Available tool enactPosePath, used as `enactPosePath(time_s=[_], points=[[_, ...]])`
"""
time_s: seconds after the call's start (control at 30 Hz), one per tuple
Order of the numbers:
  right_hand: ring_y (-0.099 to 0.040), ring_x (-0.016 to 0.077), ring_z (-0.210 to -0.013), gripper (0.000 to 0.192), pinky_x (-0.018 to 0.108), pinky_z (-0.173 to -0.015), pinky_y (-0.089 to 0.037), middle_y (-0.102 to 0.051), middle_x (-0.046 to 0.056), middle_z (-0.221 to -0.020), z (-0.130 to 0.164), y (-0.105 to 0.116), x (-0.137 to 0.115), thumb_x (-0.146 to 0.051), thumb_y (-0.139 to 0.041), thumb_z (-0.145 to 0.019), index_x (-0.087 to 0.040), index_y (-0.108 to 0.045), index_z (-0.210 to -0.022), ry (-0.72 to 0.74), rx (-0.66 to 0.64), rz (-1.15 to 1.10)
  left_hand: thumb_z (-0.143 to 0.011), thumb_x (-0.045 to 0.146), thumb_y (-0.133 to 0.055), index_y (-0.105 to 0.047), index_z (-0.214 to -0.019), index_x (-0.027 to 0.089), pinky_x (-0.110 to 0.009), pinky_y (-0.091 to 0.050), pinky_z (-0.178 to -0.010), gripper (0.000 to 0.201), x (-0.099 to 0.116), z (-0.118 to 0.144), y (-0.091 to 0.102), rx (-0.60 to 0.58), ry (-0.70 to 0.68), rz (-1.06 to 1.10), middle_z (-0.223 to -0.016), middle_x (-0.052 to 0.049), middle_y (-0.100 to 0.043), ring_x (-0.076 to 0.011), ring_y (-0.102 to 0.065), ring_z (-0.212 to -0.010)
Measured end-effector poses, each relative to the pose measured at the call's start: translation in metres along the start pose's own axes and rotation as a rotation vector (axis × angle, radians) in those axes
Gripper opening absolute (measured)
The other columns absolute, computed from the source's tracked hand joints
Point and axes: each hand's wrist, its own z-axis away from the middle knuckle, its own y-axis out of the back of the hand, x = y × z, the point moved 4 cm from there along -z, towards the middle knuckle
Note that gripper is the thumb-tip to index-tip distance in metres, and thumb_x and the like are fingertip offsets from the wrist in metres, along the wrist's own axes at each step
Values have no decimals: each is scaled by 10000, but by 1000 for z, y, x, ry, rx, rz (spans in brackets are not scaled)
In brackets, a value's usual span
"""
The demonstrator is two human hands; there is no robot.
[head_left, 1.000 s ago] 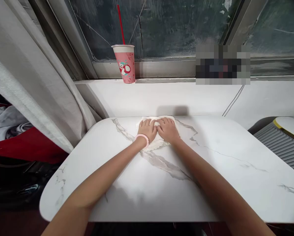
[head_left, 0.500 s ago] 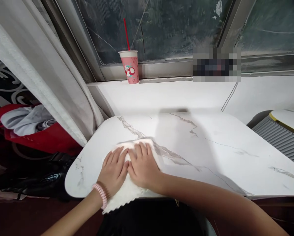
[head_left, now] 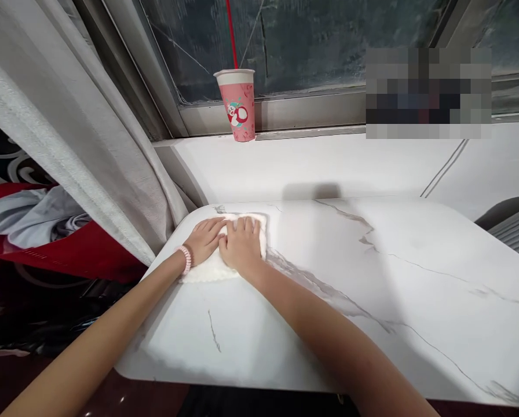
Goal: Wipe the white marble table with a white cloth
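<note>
A white cloth (head_left: 207,270) lies flat at the far left corner of the white marble table (head_left: 372,289). My left hand (head_left: 204,240), with a pink coil band on its wrist, presses palm-down on the cloth's left part. Beside it and touching it, my right hand (head_left: 241,246) lies flat on the cloth's right part. Fingers of both hands are spread and point toward the window. Most of the cloth is hidden under the hands.
A pink paper cup (head_left: 239,105) with a red straw stands on the window sill (head_left: 329,162) behind the table. A grey curtain (head_left: 68,133) hangs at the left, close to the table's corner. A red bag with grey clothes (head_left: 37,226) sits lower left.
Both hands slid the cloth from the table's far middle to the near left edge, then pushed it away again to the far left corner.
</note>
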Motion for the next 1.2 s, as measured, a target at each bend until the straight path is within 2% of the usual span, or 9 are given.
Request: enactPosePath(time_s=[0.17,0.37,0.53,0.63,0.73,0.87,1.07,1.2], points=[[-450,357,-1188,412,557,-1061,-260,-598,199,-1205,-41,-17,6,-322,-384,-975,-103,-582,-1264,-4,13,11,-934,398,-272,-501,-1346,187,-440,-295,-1161,516,-31,-33,-1,-13,8,54,-1409,-97,-542,-235,-452,-1315],[-458,337,-1175,395,517,-1065,-265,-599,174,-1221,-78,-38,-3,-309,-377,-982,-112,-600,-1243,60,-15,19,-952,383,-257,-485,-1373,213,-453,-285,-1163,508,-68,-43,0,2,106,60,-1429,-71,-534,-241,-438,-1325],[-435,363,-1249,426,550,-1088,-252,-590,197,-1277,-84,-48,-14,-307,-376,-983,-92,-576,-1291,74,25,70,-977,363,-240,-489,-1367,153,-468,-283,-1158,508,-81,-39,-2,33,128,61,-1439,-101,-519,-256,-424,-1339],[-406,355,-1310,440,534,-1126,-227,-568,196,-1326,-76,-47,-19,-302,-373,-987,-84,-560,-1320,90,9,76,-980,379,-252,-495,-1361,176,-486,-299,-1152,495,-82,-29,-4,57,151,38,-1429,-104,-529,-261,-436,-1334],[-402,346,-1333,451,533,-1142,-223,-542,202,-1373,-61,-41,-27,-312,-384,-989,-80,-547,-1340,103,-33,63,-980,376,-249,-507,-1352,200,-498,-315,-1144,486,-77,-10,-3,71,158,2,-1416,-103,-542,-263,-455,-1323],[-394,352,-1357,475,554,-1148,-223,-525,220,-1402,-28,-31,-46,-329,-377,-996,-66,-532,-1360,152,-62,25,-971,352,-251,-515,-1350,214,-500,-344,-1122,482,-58,34,4,123,168,-58,-1391,-106,-563,-267,-479,-1306],[-390,374,-1374,520,587,-1142,-229,-488,251,-1441,41,-7,-73,-343,-376,-996,-36,-486,-1401,248,-114,-19,-982,355,-237,-502,-1367,198,-482,-358,-1115,493,-14,115,15,190,185,-127,-1375,-113,-576,-267,-512,-1285],[-378,397,-1384,552,596,-1146,-223,-475,261,-1451,85,14,-79,-350,-393,-985,-18,-459,-1421,343,-151,-45,-983,360,-243,-513,-1357,183,-478,-392,-1084,494,25,160,20,231,209,-178,-1350,-128,-596,-283,-535,-1263]])
